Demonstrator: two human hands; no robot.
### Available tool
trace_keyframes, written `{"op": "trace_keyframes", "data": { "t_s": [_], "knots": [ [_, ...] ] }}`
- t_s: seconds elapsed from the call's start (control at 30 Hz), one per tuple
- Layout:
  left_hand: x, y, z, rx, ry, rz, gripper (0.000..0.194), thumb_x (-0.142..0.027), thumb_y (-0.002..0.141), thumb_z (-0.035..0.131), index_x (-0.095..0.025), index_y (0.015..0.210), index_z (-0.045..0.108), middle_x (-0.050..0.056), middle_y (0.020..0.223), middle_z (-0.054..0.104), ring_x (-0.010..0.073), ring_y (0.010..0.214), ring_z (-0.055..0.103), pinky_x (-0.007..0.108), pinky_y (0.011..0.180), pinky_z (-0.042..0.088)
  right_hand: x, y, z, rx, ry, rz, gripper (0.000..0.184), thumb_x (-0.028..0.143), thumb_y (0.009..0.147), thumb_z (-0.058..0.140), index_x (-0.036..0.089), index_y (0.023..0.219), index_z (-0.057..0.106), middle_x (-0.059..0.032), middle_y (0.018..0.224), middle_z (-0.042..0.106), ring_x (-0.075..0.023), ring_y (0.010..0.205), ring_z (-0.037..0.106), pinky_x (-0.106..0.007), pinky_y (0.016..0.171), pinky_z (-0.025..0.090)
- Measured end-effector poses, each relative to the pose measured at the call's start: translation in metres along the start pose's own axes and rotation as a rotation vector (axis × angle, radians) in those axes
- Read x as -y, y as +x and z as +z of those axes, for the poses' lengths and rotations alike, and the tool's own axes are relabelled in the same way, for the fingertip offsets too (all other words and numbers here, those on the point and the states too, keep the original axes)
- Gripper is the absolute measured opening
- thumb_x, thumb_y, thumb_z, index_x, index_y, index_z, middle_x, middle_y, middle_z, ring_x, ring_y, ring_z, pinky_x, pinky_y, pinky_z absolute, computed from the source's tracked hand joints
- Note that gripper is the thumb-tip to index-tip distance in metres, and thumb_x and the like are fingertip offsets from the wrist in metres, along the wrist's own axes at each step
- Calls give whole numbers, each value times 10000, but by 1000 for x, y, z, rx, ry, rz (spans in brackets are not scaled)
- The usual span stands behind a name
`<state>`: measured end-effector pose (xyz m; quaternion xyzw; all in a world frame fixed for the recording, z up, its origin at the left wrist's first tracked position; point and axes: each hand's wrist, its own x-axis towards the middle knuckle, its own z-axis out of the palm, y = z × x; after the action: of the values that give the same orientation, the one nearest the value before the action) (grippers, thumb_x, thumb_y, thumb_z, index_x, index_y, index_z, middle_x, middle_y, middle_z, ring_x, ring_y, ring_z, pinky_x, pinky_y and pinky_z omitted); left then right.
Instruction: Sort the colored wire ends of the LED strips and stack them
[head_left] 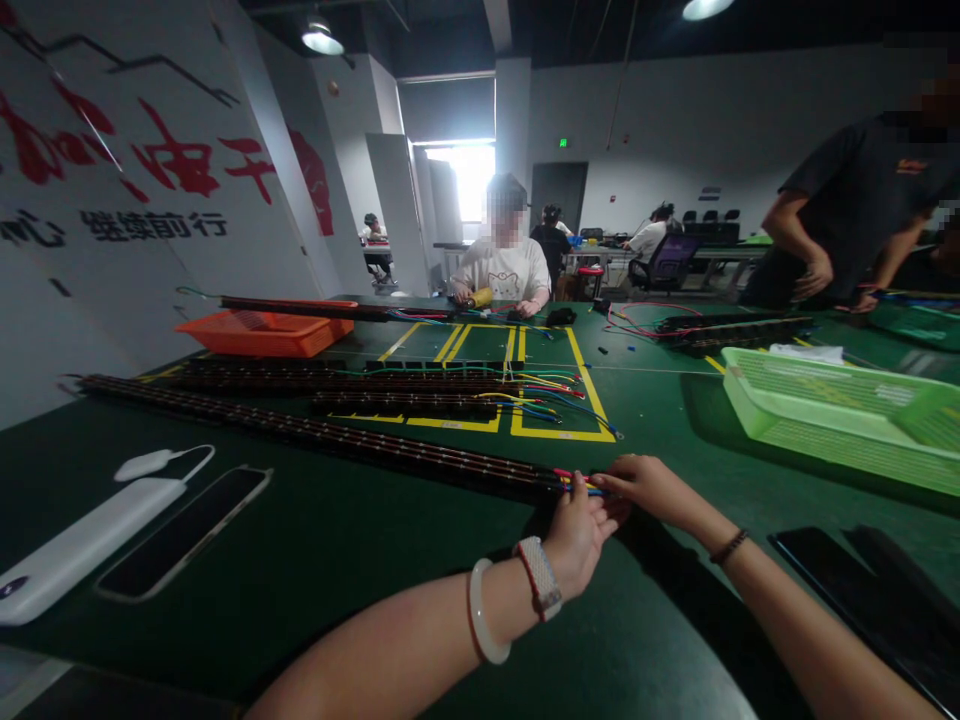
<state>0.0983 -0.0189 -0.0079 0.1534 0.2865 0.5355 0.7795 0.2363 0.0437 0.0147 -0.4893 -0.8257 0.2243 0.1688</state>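
Observation:
A long dark wire harness (337,437) runs from the far left of the table towards my hands, and colored wires (568,481) come out of its near end. My left hand (581,535) is under these wires, its thumb pressing on them from above. From the right, my right hand (637,487) pinches the same wires close to their ends, beside my left fingers. The wire tips are hidden by my hands. Behind this harness lie more dark harnesses (405,402), with red, yellow, green and blue wires (551,395) fanning out to the right.
An orange basket (262,332) stands at the back left, a light green basket (840,410) at the right. Near me on the left lie a white power bank (90,545) and a phone (184,535). A person (502,265) sits across the table; another person (847,210) stands at right.

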Motion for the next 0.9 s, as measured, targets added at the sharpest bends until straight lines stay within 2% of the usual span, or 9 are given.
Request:
{"op": "trace_keyframes", "data": {
  "t_s": [0.13, 0.33, 0.57, 0.67, 0.8, 0.9],
  "knots": [
    [-1, -3, 1, -19, 12, 20, 405, -433, 925, 377, -74, 1044, 522, 196, 929, 670, 233, 925, 668, 407, 958, 437, -7, 3, 4, 41, 246, 154, 557, 693, 756, 506, 168, 574, 539, 18, 504, 497, -109, 487, 419, -240, 465, 289],
    [-2, -7, 4, -22, 43, 38, 362, -409, 915, 424, -73, 968, 549, 183, 856, 688, 225, 818, 681, 420, 916, 459, -17, 12, 12, -11, 500, 198, 562, 710, 686, 576, 148, 659, 588, 4, 570, 546, -117, 519, 456, -241, 487, 345],
    [-4, -9, 5, 15, 46, 16, 421, -477, 876, 475, -72, 861, 589, 173, 786, 691, 220, 764, 671, 403, 888, 456, -15, 19, 17, -112, 438, 214, 591, 718, 693, 552, 135, 701, 645, -25, 587, 598, -148, 552, 511, -251, 483, 361],
    [-5, -9, 5, 26, 51, 13, 463, -501, 876, 453, -62, 883, 597, 182, 811, 689, 218, 774, 668, 394, 890, 450, -17, 14, 10, -63, 389, 230, 612, 728, 708, 528, 127, 719, 643, -22, 587, 596, -140, 529, 499, -251, 480, 356],
    [-5, -8, 4, 43, 77, 10, 473, -486, 898, 418, -57, 865, 615, 175, 811, 690, 204, 764, 661, 375, 869, 450, -22, 2, -11, 11, 362, 249, 652, 751, 771, 414, 135, 711, 616, -26, 584, 587, -133, 516, 492, -258, 501, 359],
    [-4, -6, 4, 47, 85, 29, 447, -466, 891, 453, -59, 822, 626, 164, 775, 688, 202, 745, 654, 366, 839, 453, -20, -8, -25, 128, 416, 185, 642, 752, 781, 390, 149, 680, 587, -20, 566, 567, -134, 527, 499, -255, 514, 357]
  ]
}}
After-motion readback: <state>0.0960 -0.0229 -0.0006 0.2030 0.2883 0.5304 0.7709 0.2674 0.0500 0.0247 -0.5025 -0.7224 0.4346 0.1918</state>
